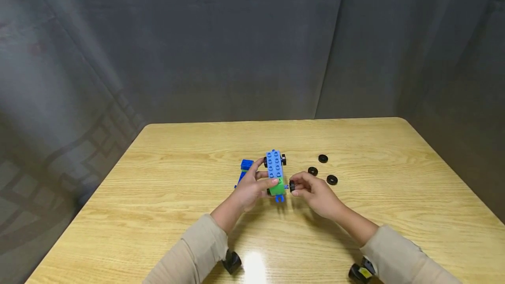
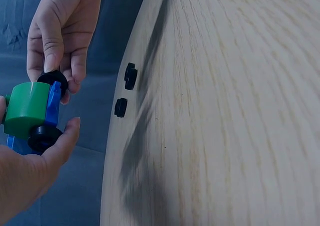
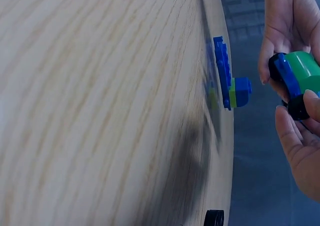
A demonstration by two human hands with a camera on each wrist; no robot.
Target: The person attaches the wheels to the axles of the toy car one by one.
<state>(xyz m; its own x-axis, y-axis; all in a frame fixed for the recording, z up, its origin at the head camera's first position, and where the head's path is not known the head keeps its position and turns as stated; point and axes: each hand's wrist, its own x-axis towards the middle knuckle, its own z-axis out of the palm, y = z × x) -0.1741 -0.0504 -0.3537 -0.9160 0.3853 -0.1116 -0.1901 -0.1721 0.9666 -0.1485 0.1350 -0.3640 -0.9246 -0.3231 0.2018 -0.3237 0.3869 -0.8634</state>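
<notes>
My left hand (image 1: 248,191) grips a toy block vehicle (image 1: 275,164) above the table, its thumb lying on the green block (image 2: 29,105). The vehicle has a light blue studded top, a blue base with a hook at the near end, and black wheels on its far end and left side. Between thumb and fingers of my right hand (image 1: 318,195) is a black wheel (image 1: 292,186). That wheel stands close beside the blue axle stub (image 1: 286,186) on the vehicle's near right side. The left hand partly hides the vehicle's left side.
Three loose black wheels, including one farther back (image 1: 323,158), lie on the wooden table (image 1: 177,152) right of the vehicle. Left of it, partly behind the left hand, is another block piece (image 3: 227,78) in blue and lime. A dark curtain (image 1: 236,47) hangs behind the table.
</notes>
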